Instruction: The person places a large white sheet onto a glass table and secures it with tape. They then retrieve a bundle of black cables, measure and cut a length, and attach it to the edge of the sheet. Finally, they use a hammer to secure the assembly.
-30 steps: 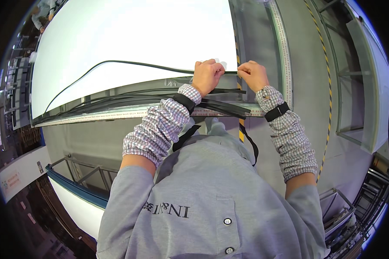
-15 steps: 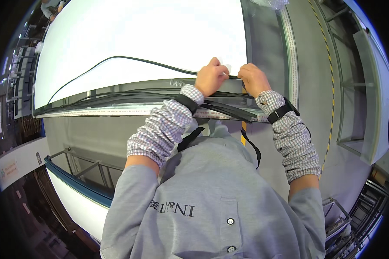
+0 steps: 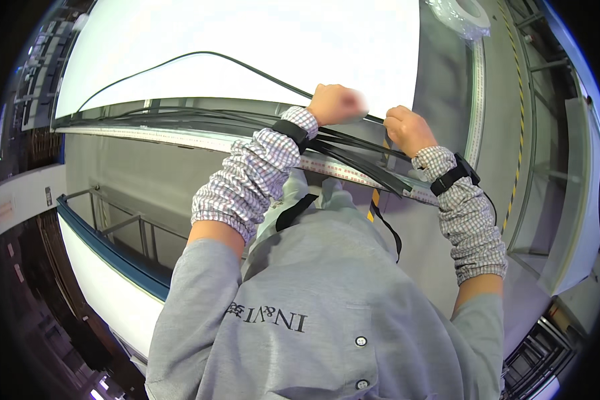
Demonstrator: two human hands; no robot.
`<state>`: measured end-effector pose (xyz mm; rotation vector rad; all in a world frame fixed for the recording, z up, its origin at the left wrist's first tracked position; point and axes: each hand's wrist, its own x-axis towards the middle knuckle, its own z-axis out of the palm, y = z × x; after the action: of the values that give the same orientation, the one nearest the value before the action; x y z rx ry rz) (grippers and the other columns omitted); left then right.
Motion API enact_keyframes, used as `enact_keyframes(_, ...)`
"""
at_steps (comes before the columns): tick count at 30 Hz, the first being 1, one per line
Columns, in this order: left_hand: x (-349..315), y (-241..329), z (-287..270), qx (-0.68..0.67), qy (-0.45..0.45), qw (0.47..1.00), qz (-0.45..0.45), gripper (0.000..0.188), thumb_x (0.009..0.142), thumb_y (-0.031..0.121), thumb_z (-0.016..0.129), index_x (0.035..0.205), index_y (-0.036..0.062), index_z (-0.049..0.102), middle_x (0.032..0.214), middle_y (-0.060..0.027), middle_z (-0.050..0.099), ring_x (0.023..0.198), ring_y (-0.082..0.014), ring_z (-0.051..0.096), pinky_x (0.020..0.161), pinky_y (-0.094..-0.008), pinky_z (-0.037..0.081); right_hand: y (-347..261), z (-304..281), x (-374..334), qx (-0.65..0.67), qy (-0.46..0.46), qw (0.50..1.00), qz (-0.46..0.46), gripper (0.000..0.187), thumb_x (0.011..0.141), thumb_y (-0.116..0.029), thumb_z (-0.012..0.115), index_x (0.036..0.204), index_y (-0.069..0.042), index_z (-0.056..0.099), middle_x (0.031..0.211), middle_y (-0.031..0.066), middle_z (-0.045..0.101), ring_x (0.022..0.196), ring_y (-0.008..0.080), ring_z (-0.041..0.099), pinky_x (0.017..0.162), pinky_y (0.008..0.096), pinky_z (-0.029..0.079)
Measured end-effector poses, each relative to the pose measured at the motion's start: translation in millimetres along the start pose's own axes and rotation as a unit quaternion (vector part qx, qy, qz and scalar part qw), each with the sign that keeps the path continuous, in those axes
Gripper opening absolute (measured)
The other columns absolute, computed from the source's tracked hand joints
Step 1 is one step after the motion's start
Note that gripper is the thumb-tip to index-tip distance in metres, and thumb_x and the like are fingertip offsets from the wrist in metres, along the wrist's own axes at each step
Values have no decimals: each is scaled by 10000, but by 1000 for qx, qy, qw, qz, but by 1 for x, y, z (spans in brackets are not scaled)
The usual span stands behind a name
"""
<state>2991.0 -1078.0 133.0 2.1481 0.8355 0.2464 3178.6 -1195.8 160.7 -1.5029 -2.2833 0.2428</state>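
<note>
A thin black flexible strip point(image 3: 207, 53) runs in a long arc over the large bright white panel point(image 3: 247, 30) and down to my hands. My left hand point(image 3: 337, 105) is closed around the strip near the panel's lower right corner; its fingertips are smeared by motion. Farther right, my right hand point(image 3: 410, 130) pinches the strip between thumb and curled fingers, close to its end. A short stretch of strip shows between the two hands. Under my wrists lies a bundle of loose black strips point(image 3: 360, 163), resting across the frame's near edge.
A pale frame rail point(image 3: 180, 138) with printed tape borders the near side, and another rail point(image 3: 479, 100) the right. A plastic-wrapped roll point(image 3: 463, 15) sits at the upper right. Metal racks point(image 3: 550, 133) stand beyond the yellow-black floor line point(image 3: 521, 100). A blue-edged white panel point(image 3: 107, 247) is at left.
My hands have moved slightly apart, and the left one has turned, its fingers now blurred. The view has shifted, bringing the wrapped roll further into sight.
</note>
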Motion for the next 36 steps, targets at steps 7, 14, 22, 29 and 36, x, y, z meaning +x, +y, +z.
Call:
enact_keyframes(7, -5, -3, 2, 27, 40, 996, 75, 76, 676, 165, 677, 741, 126, 676, 721, -41, 648, 633, -164, 615, 609, -265, 482, -8, 17, 18, 12, 27, 999, -26, 84, 661, -20, 593, 732, -31, 549, 806, 73, 556, 761, 251, 548, 643, 348, 472)
enact_keyframes(14, -13, -19, -16, -2, 14, 999, 50, 53, 681, 135, 657, 719, 97, 656, 716, -47, 614, 638, -179, 590, 591, -290, 462, -9, 11, 20, 21, -14, 1000, -10, 64, 662, -22, 580, 700, -25, 529, 777, 77, 541, 764, 253, 538, 634, 359, 465)
enact_keyframes(22, -17, -27, -25, 17, -12, 998, 65, 76, 703, 148, 646, 766, 108, 660, 741, -48, 614, 676, -195, 596, 619, -301, 465, -26, 34, 51, 21, 30, 999, -40, 54, 667, -18, 577, 698, -26, 533, 769, 78, 548, 753, 249, 547, 628, 348, 470)
enact_keyframes(29, -63, -88, -161, 145, 5, 989, -25, 101, 746, 195, 644, 797, 110, 661, 792, -32, 621, 733, -190, 598, 666, -296, 468, -31, 26, 54, 31, -15, 999, -34, 74, 655, 8, 584, 712, -22, 548, 797, 92, 560, 756, 263, 555, 638, 350, 477)
enact_keyframes(36, -87, -119, -198, 116, -8, 993, -26, 140, 734, 219, 645, 828, 120, 677, 734, -32, 639, 688, -178, 605, 633, -296, 470, -52, 52, 87, 29, 18, 998, -49, 86, 654, 2, 588, 728, -20, 552, 814, 93, 561, 761, 265, 553, 645, 355, 476)
